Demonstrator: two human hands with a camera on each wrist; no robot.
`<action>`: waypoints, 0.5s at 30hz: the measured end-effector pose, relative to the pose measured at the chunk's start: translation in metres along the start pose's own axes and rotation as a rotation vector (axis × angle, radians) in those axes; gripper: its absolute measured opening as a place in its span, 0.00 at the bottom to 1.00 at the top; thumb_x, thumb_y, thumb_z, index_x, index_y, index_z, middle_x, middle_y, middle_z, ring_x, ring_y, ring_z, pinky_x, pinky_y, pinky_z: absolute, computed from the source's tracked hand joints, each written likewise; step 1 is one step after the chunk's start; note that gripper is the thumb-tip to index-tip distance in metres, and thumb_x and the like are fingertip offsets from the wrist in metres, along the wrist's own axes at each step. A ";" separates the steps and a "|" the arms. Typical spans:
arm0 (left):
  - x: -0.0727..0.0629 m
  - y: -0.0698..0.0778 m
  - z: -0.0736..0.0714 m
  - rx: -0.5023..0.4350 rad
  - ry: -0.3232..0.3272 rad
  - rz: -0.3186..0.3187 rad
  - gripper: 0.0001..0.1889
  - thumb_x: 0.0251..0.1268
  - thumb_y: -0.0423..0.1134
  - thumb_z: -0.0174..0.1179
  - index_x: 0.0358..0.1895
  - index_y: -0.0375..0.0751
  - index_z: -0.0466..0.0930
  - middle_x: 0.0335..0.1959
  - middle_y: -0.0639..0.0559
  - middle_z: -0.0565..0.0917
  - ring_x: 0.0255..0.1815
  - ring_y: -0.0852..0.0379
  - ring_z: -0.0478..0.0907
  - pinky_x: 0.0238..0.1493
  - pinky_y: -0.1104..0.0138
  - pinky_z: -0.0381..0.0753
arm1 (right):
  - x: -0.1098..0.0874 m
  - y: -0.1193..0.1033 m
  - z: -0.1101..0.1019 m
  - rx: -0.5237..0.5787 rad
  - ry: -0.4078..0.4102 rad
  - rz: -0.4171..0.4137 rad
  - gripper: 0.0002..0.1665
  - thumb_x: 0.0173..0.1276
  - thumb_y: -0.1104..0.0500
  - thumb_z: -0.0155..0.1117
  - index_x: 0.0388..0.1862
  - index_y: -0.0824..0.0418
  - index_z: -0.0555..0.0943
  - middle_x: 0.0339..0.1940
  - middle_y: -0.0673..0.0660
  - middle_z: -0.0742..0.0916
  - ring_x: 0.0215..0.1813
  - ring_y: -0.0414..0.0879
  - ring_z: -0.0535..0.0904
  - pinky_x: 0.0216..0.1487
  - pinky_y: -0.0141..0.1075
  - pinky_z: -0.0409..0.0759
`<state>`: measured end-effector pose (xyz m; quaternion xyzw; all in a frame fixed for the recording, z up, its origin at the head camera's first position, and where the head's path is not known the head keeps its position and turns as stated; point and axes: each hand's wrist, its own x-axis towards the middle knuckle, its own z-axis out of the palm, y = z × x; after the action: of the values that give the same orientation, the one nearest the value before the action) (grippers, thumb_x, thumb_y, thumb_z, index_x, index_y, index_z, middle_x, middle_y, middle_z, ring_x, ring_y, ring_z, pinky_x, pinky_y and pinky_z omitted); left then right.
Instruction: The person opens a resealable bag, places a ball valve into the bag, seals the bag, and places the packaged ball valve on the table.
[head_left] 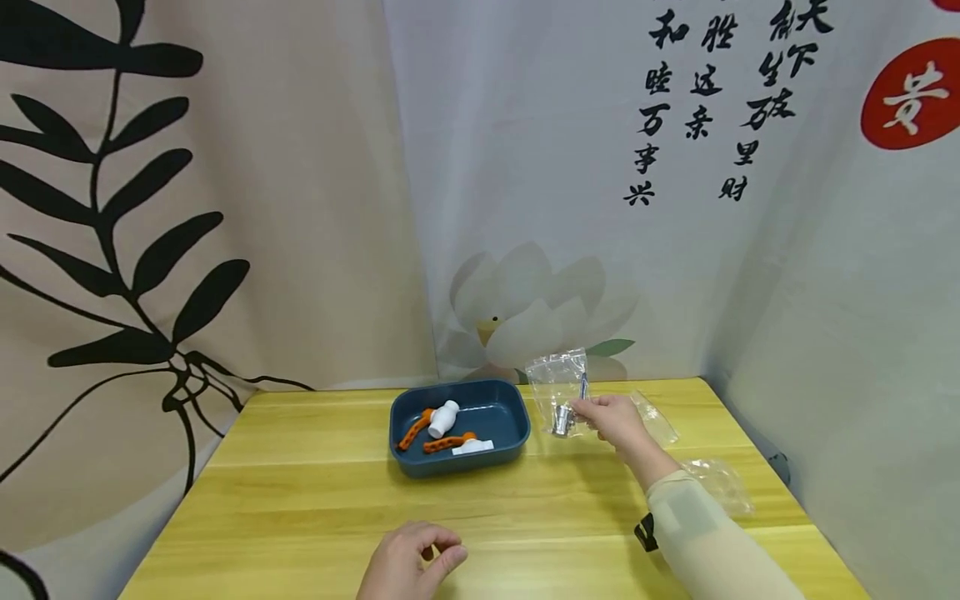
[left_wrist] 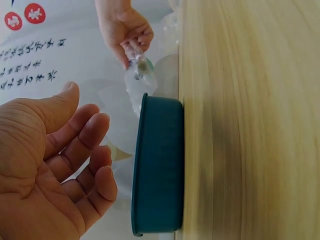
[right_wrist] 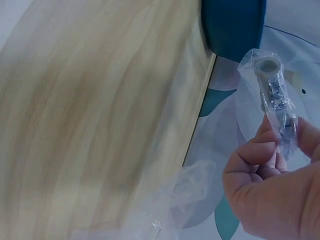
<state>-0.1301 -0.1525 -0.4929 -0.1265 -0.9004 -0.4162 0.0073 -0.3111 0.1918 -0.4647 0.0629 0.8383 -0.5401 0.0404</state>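
My right hand pinches a clear plastic bag above the table, to the right of a dark blue tray. In the right wrist view, the bag holds a pale ring-ended, tube-like part with shiny metal pieces below it; its exact kind is unclear. Inside the tray lie two white plastic fittings with orange lever handles, a rear fitting and a front fitting. Near the table's front, my left hand hangs loosely curled and holds nothing, its palm visible in the left wrist view.
Two more clear plastic bags, a farther bag and a nearer bag, lie on the right side of the wooden table. A printed curtain hangs right behind the table's back edge.
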 end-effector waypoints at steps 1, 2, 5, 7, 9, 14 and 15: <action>0.000 0.000 0.000 -0.002 -0.004 -0.004 0.15 0.69 0.58 0.70 0.42 0.52 0.93 0.35 0.68 0.88 0.34 0.74 0.75 0.35 0.72 0.79 | 0.001 0.000 0.001 0.001 0.000 0.000 0.20 0.76 0.45 0.70 0.40 0.62 0.90 0.34 0.49 0.86 0.39 0.46 0.76 0.40 0.39 0.76; 0.000 0.001 -0.001 -0.003 -0.008 -0.008 0.14 0.69 0.58 0.71 0.42 0.53 0.93 0.35 0.68 0.88 0.34 0.74 0.75 0.35 0.72 0.78 | 0.003 0.001 0.003 0.001 0.002 0.002 0.20 0.76 0.46 0.69 0.39 0.62 0.90 0.33 0.49 0.86 0.38 0.46 0.76 0.39 0.38 0.76; -0.001 0.001 -0.002 -0.007 -0.018 -0.008 0.13 0.70 0.57 0.71 0.41 0.53 0.93 0.35 0.68 0.88 0.34 0.74 0.75 0.35 0.72 0.79 | 0.008 0.005 0.007 0.001 0.008 0.008 0.19 0.76 0.47 0.69 0.38 0.62 0.90 0.31 0.49 0.87 0.36 0.43 0.74 0.38 0.37 0.75; -0.001 0.000 -0.001 -0.008 -0.022 -0.003 0.12 0.70 0.56 0.71 0.41 0.53 0.93 0.35 0.68 0.88 0.34 0.74 0.75 0.35 0.72 0.79 | 0.011 0.007 0.010 0.006 0.013 0.025 0.18 0.76 0.48 0.69 0.40 0.63 0.91 0.31 0.49 0.87 0.34 0.42 0.73 0.38 0.36 0.74; -0.001 -0.001 -0.001 -0.010 -0.022 0.005 0.12 0.70 0.56 0.71 0.41 0.53 0.93 0.35 0.68 0.89 0.34 0.74 0.76 0.35 0.72 0.79 | 0.015 0.010 0.013 0.011 0.020 0.044 0.18 0.76 0.48 0.69 0.42 0.63 0.91 0.30 0.49 0.88 0.33 0.42 0.72 0.37 0.36 0.74; -0.002 -0.001 0.000 -0.012 -0.021 0.010 0.10 0.70 0.54 0.72 0.41 0.53 0.92 0.34 0.68 0.88 0.34 0.74 0.75 0.35 0.72 0.79 | 0.022 0.015 0.021 0.048 0.021 0.079 0.17 0.76 0.50 0.70 0.38 0.65 0.89 0.23 0.47 0.83 0.27 0.40 0.67 0.29 0.33 0.68; -0.002 -0.001 0.000 -0.011 -0.022 0.007 0.10 0.70 0.54 0.72 0.41 0.53 0.92 0.34 0.68 0.88 0.34 0.74 0.75 0.35 0.72 0.79 | 0.023 0.016 0.022 0.053 0.020 0.085 0.18 0.75 0.50 0.70 0.36 0.65 0.88 0.22 0.46 0.81 0.25 0.40 0.66 0.27 0.33 0.66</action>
<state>-0.1284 -0.1532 -0.4942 -0.1342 -0.8976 -0.4198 -0.0019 -0.3319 0.1797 -0.4910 0.1052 0.8206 -0.5592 0.0532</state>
